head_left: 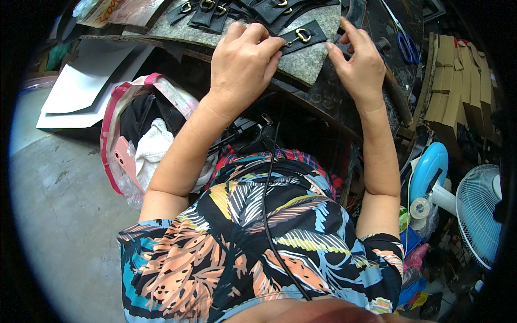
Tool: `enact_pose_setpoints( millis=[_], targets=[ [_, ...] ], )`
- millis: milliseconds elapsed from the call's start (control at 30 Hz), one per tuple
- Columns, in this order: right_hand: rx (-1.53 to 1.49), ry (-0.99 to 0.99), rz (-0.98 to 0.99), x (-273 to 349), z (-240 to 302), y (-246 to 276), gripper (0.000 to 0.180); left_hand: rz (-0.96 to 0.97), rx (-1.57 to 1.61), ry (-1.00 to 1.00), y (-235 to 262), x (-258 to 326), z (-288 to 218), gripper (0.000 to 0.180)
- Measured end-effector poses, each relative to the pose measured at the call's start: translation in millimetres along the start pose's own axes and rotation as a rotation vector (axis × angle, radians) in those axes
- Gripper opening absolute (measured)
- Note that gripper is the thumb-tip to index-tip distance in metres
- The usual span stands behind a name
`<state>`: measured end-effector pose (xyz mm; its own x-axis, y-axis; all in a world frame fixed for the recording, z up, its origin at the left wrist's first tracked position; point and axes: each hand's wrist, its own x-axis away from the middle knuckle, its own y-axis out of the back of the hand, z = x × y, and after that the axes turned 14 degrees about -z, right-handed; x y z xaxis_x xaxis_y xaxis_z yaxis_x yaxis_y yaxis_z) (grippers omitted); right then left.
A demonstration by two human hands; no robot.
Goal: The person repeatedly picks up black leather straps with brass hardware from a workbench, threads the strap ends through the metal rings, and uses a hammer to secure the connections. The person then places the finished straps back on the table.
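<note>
A short black leather tab [317,34] with a gold-coloured metal ring and hook lies on a grey speckled stone slab [301,69]. My left hand [241,63] pinches the tab's left end between thumb and forefinger; its other fingers are curled. Just past the tab's right end, my right hand [360,69] is held with thumb and forefinger apart, and nothing shows between them. More black leather pieces [203,21] with similar gold-coloured fittings lie at the slab's far side, partly behind my left hand.
Blue-handled scissors [408,49] lie on the dark bench, far right. A blue and white fan [479,215] stands right, below stacked brown cardboard pieces [458,81]. At left are white sheets [86,81] and an open bag [110,156] holding a pink phone [126,157]. A black cable [265,210] crosses my front.
</note>
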<state>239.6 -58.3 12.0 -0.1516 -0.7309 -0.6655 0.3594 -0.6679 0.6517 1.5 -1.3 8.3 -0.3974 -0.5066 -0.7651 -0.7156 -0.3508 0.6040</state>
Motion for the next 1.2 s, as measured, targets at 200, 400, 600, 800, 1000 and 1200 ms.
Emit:
enact_pose_setpoints(
  millis=[200, 400, 600, 800, 1000, 1200],
  targets=[
    [-0.206, 0.227, 0.025, -6.8, -2.6, -3.9, 0.042, 0.057, 0.034, 0.006, 5.2, -5.3, -0.5, 0.014],
    [-0.156, 0.202, 0.109, -3.3, 4.1, -16.5, 0.033, 0.01, -0.07, 0.035, -6.0, -6.2, -4.6, 0.013],
    [-0.406, -0.071, 0.147, -2.3, -1.5, -5.9, 0.035, -0.071, -0.086, -0.007, -9.1, -8.2, -7.8, 0.018],
    [-0.318, -0.023, 0.128, 1.6, -8.4, -7.2, 0.029, -0.01, 0.011, -0.029, -25.7, -15.8, -21.9, 0.025],
    [-0.422, -0.144, 0.114, 0.9, -8.8, -8.4, 0.025, 0.029, 0.026, 0.027, -31.5, -15.7, -22.3, 0.024],
    [-0.322, -0.037, 0.09, 1.8, -3.9, -15.5, 0.027, -0.026, 0.043, 0.081, -37.7, -16.1, -22.1, 0.023]
  ],
)
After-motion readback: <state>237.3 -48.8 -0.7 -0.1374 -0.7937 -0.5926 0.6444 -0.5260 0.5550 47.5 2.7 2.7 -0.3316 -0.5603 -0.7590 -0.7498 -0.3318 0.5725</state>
